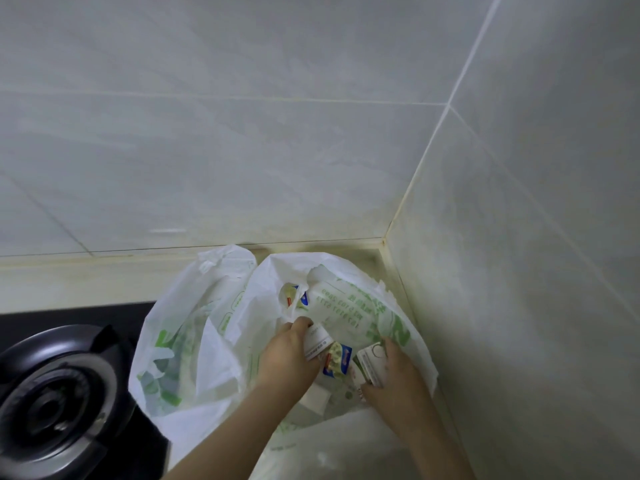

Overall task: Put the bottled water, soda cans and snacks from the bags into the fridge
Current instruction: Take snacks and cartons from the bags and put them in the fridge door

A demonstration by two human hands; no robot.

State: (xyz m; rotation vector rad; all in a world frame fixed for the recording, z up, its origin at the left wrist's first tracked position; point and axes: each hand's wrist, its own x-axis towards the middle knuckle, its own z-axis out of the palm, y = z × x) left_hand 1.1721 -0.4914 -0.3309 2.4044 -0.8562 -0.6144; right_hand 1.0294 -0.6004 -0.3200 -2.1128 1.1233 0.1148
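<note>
Here, both hands are down inside the open mouth of the right-hand bag (349,303). It is a white plastic carrier with green print that stands on the pale tabletop (86,282), in the corner of the tiled wall (242,150). The left hand (287,356) has its fingers curled round a white pack (317,341) with small printed lines on it, and holds it just inside the bag. The right hand (396,374) grips a white box (370,367) with a green edge, its fingers wrapped round the far side. A blue and yellow snack packet (337,362) lies in the bag between the two hands, close against both held items; whether it touches them I cannot tell. A second blue and yellow packet (294,296) shows through the handle hole at the back of the same bag. More pale shapes lie lower in the bag under the wrists, too blurred to name. A second bag (187,344) of the same kind stands slumped just beside the first, on its left and touching it. Left of that, the black hob (20,320) carries a round gas burner (52,393), partly cut off by the edge of the view
</note>
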